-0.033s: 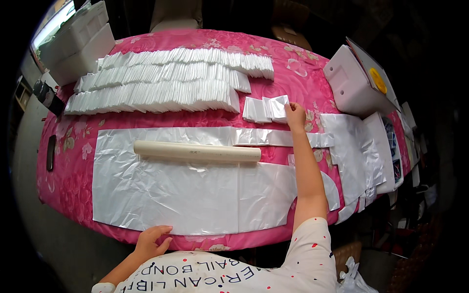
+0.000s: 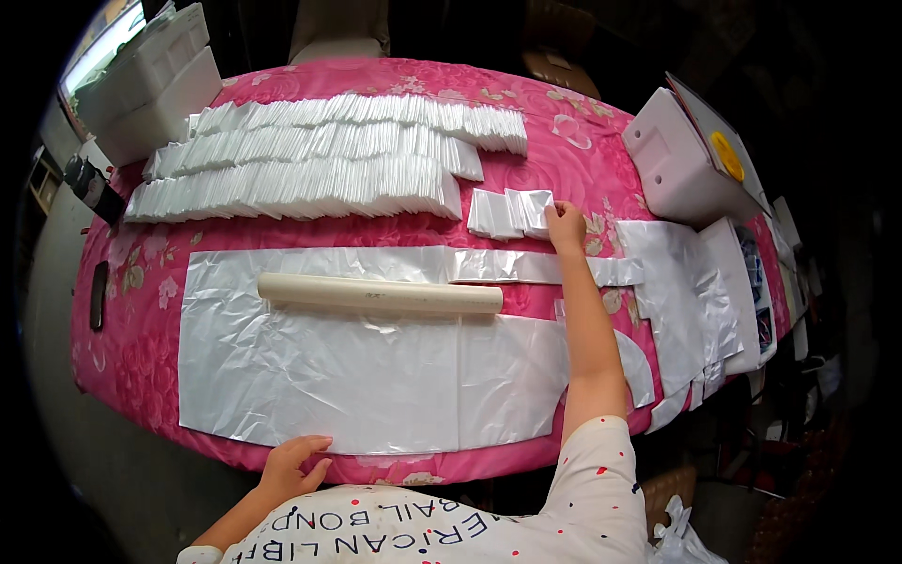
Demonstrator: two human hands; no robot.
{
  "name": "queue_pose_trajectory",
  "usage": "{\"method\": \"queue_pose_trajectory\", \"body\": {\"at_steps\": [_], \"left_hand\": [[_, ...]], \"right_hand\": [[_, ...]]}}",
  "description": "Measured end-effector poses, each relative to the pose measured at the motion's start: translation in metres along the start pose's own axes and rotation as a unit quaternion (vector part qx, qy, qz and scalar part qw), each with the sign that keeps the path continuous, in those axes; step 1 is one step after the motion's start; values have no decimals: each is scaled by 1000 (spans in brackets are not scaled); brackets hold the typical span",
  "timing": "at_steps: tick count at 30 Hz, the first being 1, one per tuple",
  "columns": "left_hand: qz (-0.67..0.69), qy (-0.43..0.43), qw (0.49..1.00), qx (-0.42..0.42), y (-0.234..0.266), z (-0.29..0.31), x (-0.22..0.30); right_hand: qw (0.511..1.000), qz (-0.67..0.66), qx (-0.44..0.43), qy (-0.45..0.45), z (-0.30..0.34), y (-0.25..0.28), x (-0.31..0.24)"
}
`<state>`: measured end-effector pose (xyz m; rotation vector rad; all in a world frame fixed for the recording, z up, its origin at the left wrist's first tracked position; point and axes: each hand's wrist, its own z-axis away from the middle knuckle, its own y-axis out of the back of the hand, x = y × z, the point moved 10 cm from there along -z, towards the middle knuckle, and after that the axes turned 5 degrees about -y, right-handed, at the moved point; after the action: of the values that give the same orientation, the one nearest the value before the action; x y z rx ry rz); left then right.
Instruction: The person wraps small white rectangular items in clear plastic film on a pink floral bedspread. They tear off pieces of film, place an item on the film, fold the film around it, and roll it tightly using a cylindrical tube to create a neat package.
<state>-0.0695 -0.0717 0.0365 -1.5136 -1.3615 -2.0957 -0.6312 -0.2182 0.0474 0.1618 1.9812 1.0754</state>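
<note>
My right hand reaches forward and pinches the right edge of a folded white plastic bag. That bag stands at the right end of a short row of folded bags. Near me, my left hand is open at the front edge of a large flat stack of white plastic bags, its thumb and fingers apart. A cream-coloured tube lies across the stack. Behind it, a narrow folded strip of plastic runs to the right, beneath my right forearm.
Three long rows of folded white bags fill the far left of the pink flowered tablecloth. White foam boxes stand at the left; another foam box is at the right. More plastic sheets hang over the right side. A dark phone-like object lies far left.
My right hand has shifted very slightly left and down, and the folded bag it pinches has settled closer against the short row. My left hand has not visibly moved.
</note>
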Motion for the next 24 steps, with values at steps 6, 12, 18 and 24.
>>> {"method": "queue_pose_trajectory", "body": {"at_steps": [6,12,18,24], "left_hand": [[-1,-9,1000,23,11,5,-2],[-28,-104,994,27,14,-21,24],[-111,-145,983,-18,-12,-58,35],[-156,-156,975,17,-51,-77,34]], "right_hand": [[980,155,81,96,29,-6,-39],[895,-35,-275,349,212,-26,-154],[891,30,-402,208,306,-11,-137],[854,-2,-415,315,378,9,-111]]}}
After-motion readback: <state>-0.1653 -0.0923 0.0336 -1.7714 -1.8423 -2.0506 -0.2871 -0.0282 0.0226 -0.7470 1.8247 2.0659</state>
